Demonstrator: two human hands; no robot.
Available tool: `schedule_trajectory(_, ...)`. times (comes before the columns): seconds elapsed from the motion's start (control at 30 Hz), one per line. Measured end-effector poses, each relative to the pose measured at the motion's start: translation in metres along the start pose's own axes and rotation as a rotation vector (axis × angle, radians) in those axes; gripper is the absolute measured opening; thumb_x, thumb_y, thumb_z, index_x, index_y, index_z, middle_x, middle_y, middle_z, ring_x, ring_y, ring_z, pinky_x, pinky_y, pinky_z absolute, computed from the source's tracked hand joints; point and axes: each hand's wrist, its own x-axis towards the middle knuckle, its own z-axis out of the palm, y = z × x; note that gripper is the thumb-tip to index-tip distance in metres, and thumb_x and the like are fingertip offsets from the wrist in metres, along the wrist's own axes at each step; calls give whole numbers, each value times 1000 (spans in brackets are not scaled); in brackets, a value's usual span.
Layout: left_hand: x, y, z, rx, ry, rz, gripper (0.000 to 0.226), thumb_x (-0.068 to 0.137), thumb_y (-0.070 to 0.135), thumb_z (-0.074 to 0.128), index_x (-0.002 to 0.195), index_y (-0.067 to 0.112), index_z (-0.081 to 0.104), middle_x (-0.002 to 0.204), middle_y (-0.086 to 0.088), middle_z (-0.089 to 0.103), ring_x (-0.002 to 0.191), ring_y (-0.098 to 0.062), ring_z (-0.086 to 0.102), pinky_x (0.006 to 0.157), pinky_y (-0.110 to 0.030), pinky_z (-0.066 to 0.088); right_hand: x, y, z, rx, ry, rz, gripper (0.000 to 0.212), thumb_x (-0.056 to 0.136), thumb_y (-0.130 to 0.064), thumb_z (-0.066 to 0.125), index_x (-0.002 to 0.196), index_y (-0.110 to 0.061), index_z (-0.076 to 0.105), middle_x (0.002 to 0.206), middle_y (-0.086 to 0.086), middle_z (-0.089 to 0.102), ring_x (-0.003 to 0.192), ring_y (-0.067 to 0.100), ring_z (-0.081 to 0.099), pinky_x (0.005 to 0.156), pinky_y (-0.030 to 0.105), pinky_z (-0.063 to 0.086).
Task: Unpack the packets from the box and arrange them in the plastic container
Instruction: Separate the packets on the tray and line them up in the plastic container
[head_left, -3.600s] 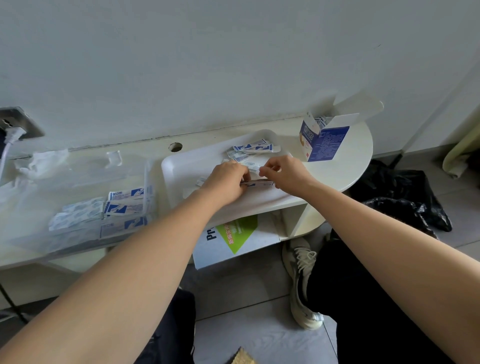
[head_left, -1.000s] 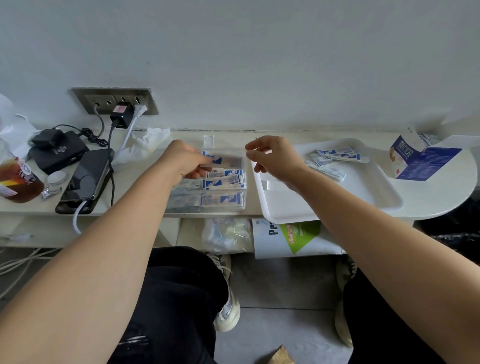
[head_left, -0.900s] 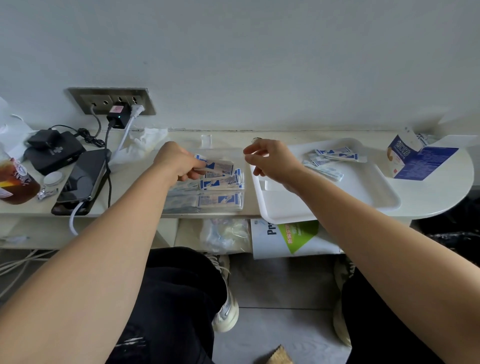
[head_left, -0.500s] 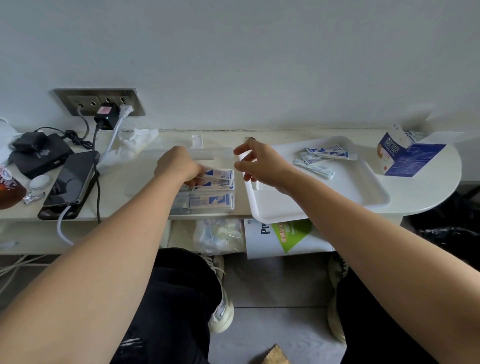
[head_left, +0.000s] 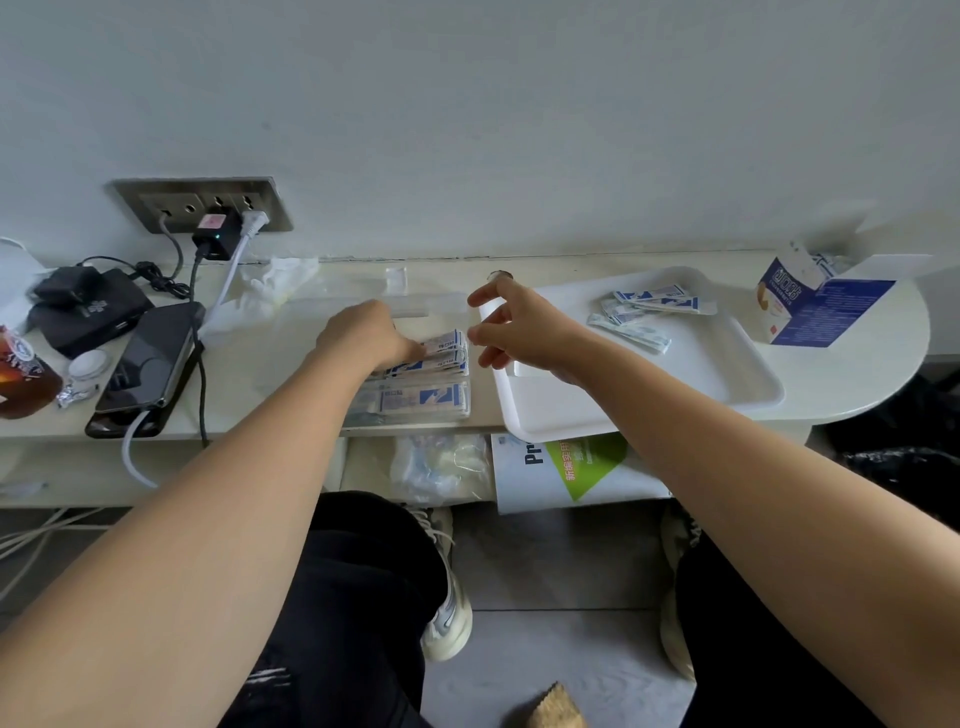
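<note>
Left hand (head_left: 363, 332) is down inside the clear plastic container (head_left: 415, 418), which sits at the middle of the table (head_left: 862, 374) close to its near edge. The fingers are curled over the top of the rear stack of packets (head_left: 441, 349); whether they pinch a packet or only press on it, you cannot tell, because the knuckles hide the tips. A second row of blue-and-white packets (head_left: 415, 399) lies flat against the container's front wall. Right hand (head_left: 524, 332) hovers just beside the container, above the left end of the white tray (head_left: 571, 426), fingers loosely spread and bent, holding nothing. The tray overhangs the table's near edge a little. A small heap of loose packets (head_left: 649, 312) lies in the tray's far part, well apart from both hands. The box (head_left: 795, 301) stands open at the table's rounded right end near the far edge, flap up, with something white showing inside. Over at the left end: a phone (head_left: 150, 364) on a cable, a black device (head_left: 88, 312), and a wall socket (head_left: 202, 205) above the far edge with plugs in it.
</note>
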Motion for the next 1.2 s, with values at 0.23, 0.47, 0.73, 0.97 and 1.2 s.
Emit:
schedule_trajectory(0.23,-13,34,-21,-69,365,140,17,79,26,61,84,12,71,87,-6,71,84,-31,64,69,-30,50,-6,4,-24,-18,-8,1,27,90,-9,60,117,-8,56,94,12,65,70,16,65,68,29,54)
schedule_trajectory(0.47,-29,137,5,-107,265,599,13,84,31,60,86,22,69,89,2,69,86,-24,62,74,-29,49,-10,45,-100,-190,273,112,20,87,-8,58,106,-10,64,94,6,66,78,15,60,67,20,51)
schedule_trajectory(0.73,4,163,57,110,-73,677,43,85,31,66,126,27,54,120,-4,54,107,-25,54,80,-31,41,7,103,-158,-764,272,184,59,84,-4,54,140,-13,37,136,12,47,125,29,40,104,41,38)
schedule_trajectory(0.97,15,168,70,78,-79,640,37,84,30,65,121,28,58,113,-5,52,104,-24,53,76,-27,36,17,120,-152,-890,264,109,37,87,-15,58,124,-12,57,126,12,42,118,32,43,96,42,45)
schedule_trajectory(1.2,11,156,68,98,-71,634,29,85,31,61,114,25,63,100,0,44,92,-20,51,74,-28,37,-5,111,-144,-861,167,28,32,86,-31,67,114,-18,61,115,5,51,97,22,53,79,31,44)
